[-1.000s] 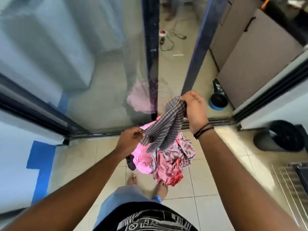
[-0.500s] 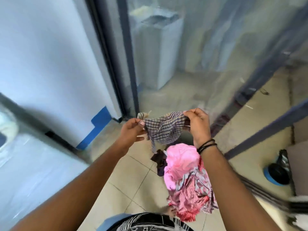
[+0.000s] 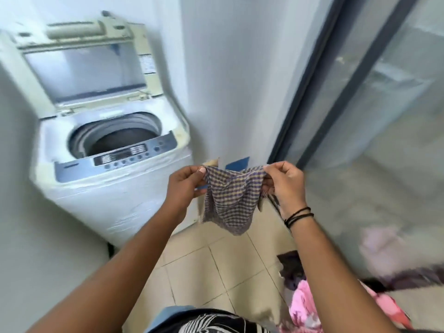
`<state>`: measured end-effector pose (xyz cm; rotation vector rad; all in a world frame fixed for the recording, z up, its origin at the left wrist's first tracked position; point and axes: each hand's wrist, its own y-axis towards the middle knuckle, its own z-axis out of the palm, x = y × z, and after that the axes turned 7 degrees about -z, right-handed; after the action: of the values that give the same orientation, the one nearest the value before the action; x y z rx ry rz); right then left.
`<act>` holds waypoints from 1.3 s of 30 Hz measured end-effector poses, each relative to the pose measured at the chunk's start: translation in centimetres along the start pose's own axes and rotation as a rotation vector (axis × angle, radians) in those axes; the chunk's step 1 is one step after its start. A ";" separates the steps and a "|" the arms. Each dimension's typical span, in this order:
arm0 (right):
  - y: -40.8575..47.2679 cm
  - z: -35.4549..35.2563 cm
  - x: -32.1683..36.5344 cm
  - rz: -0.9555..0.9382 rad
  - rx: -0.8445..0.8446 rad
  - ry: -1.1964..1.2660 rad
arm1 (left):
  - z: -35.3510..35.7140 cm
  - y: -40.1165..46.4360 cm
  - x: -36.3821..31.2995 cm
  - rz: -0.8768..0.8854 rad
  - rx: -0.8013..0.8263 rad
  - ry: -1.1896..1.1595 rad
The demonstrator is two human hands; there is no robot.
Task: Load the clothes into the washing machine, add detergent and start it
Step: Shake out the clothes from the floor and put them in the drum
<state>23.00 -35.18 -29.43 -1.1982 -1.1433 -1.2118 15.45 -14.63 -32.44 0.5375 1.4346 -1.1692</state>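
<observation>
Checked cloth [image 3: 231, 200] stretched between both hands, washing machine [image 3: 115, 150] lid up.

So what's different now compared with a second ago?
The person has turned from the glass door to the washing machine, whose lid is open. The checked cloth, bunched up before, is now spread between the left hand and right hand. Both hands still pinch it, and the pink clothes still hang under the right arm.
</observation>
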 end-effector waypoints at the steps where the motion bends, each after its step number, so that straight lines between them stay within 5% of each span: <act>1: -0.2 2.0 0.0 -0.004 0.045 -0.014 | -1.6 -0.2 -0.5 0.007 -0.028 -0.021; 17: 3.6 23.7 -0.1 -0.184 0.516 -0.133 | -16.7 3.9 -4.4 0.103 -0.470 -0.305; 24: 9.4 32.0 0.3 -0.199 0.699 -0.156 | -18.8 9.6 -8.3 0.150 -0.486 -0.227; 30: 13.3 37.3 0.6 -0.388 0.853 -0.278 | -20.9 14.0 -13.2 0.227 -0.495 -0.242; 39: 17.5 46.6 6.9 -0.557 0.813 -0.216 | -25.4 18.9 -23.7 0.407 -0.458 -0.186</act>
<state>41.24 10.92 -21.01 -0.3941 -1.9677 -0.8428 25.35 21.86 -20.84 0.3624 1.2994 -0.5294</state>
